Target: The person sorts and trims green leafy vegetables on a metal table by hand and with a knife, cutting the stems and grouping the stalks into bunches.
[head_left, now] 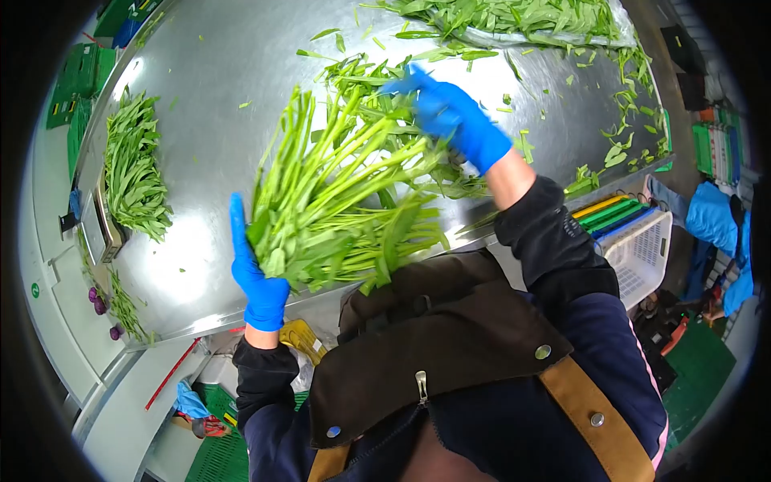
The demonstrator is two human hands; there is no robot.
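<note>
A large bunch of leafy green stems (329,201) fans out over the metal table near its front edge. My left hand (259,277), in a blue glove, supports the bunch at its lower left, thumb raised and fingers partly under the leaves. At the upper right of the bunch is my right hand (450,112), also blue-gloved and blurred by motion; whether its fingers hold any stems is unclear. Loose leaves and stems (361,76) lie behind the bunch, close to my right hand.
A leafy pile (136,165) lies on a scale (100,221) at the table's left. More greens (514,20) sit on plastic at the back right. Scraps dot the metal table (233,48). A white basket (642,249) stands beyond the right front edge.
</note>
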